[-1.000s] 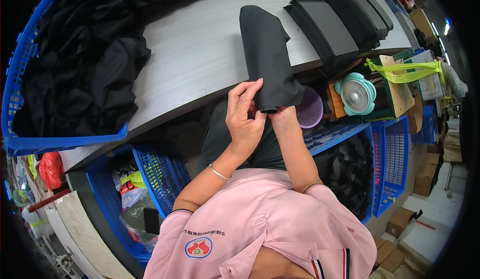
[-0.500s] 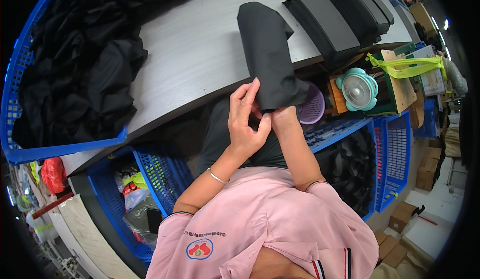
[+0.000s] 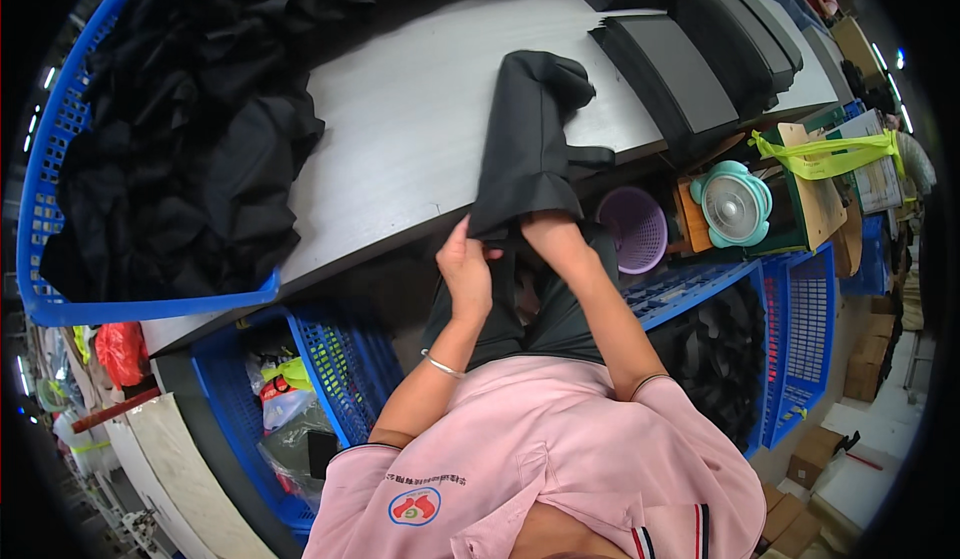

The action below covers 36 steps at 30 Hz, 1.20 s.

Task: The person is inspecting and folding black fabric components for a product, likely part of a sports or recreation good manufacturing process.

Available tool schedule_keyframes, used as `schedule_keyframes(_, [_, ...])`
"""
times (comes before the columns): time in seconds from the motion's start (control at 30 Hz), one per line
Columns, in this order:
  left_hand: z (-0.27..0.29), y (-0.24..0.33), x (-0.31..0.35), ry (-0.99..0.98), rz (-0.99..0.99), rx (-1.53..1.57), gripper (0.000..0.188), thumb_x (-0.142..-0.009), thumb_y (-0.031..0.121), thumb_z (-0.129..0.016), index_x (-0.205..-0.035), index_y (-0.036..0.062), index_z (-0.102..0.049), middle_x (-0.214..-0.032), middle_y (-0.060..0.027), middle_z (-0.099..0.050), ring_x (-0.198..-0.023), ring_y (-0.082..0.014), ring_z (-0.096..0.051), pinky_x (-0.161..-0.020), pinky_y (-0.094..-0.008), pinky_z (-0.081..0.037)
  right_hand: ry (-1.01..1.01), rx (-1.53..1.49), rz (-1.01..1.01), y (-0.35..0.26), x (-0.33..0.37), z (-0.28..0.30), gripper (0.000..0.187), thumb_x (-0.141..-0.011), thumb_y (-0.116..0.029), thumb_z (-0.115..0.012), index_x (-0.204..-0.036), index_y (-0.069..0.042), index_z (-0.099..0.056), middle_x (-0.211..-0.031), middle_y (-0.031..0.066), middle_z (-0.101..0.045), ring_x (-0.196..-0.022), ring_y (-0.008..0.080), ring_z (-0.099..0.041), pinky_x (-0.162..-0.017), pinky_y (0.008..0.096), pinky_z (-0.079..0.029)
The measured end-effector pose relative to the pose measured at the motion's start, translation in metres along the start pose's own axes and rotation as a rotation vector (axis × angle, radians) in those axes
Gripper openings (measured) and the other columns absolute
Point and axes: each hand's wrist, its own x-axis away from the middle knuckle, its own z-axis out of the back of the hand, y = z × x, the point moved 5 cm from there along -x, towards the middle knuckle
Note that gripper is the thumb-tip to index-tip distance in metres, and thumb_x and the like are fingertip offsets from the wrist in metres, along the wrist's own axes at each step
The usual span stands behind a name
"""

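A black fabric pouch (image 3: 520,149), tube-like with an opening toward me, lies partly on the pale table and hangs over its near edge. A narrow black strip sticks out from its right side, and its far end is folded over. My left hand (image 3: 466,267) is closed, with thumb and fingers pinching the left corner of the pouch's opening. At the right side of that opening is my right hand (image 3: 556,239); its fingers go inside the fabric and are hidden.
A blue basket (image 3: 150,311) heaped with black fabric pieces (image 3: 200,159) stands at the left of the table (image 3: 400,89). Stacks of black pieces (image 3: 680,74) lie far right. Beside my legs are a purple basket (image 3: 633,231), a turquoise fan (image 3: 735,204) and blue crates (image 3: 340,369).
The pouch has gone from smooth and stretched to slacker and folded at its far end. My left hand has moved from lying along its side to pinching the edge of its opening.
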Motion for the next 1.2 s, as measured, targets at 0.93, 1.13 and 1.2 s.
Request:
schedule_keyframes(0.93, [0.021, 0.026, 0.013, 0.014, -0.321, -0.399, 0.025, -0.087, -0.008, -0.064, -0.111, -0.0024, -0.063, -0.108, -0.0043, -0.06, -0.095, -0.012, -0.057, -0.084, -0.0238, -0.047, 0.01, 0.196, 0.13, -0.041, 0.026, -0.014, 0.029, -0.092, -0.032, -0.061, -0.111, -0.012, -0.069, -0.111, 0.0127, -0.068, -0.099, 0.0312, -0.067, -0.088, 0.0446, -0.053])
schedule_keyframes(1.13, [0.047, 0.029, 0.038, -0.098, 0.122, -0.131, 0.013, -0.093, 0.008, -0.07, -0.104, 0.0011, -0.068, -0.101, -0.0019, -0.064, -0.083, -0.0074, -0.059, -0.075, -0.021, -0.048, 0.171, 0.141, 0.173, -0.032, 0.046, -0.007, 0.028, -0.086, -0.025, -0.064, -0.108, -0.009, -0.07, -0.108, 0.0133, -0.069, -0.095, 0.0312, -0.068, -0.086, 0.0438, -0.054])
schedule_keyframes(1.2, [0.049, 0.037, 0.026, -0.109, 0.072, 0.146, 0.031, -0.096, 0.018, -0.068, -0.121, 0.0012, -0.063, -0.113, -0.006, -0.064, -0.095, -0.0103, -0.061, -0.082, -0.0252, -0.05, -0.037, 0.099, 0.086, -0.043, 0.064, -0.013, 0.026, -0.086, -0.024, -0.064, -0.105, -0.007, -0.071, -0.101, 0.0139, -0.07, -0.093, 0.0317, -0.069, -0.084, 0.0435, -0.055])
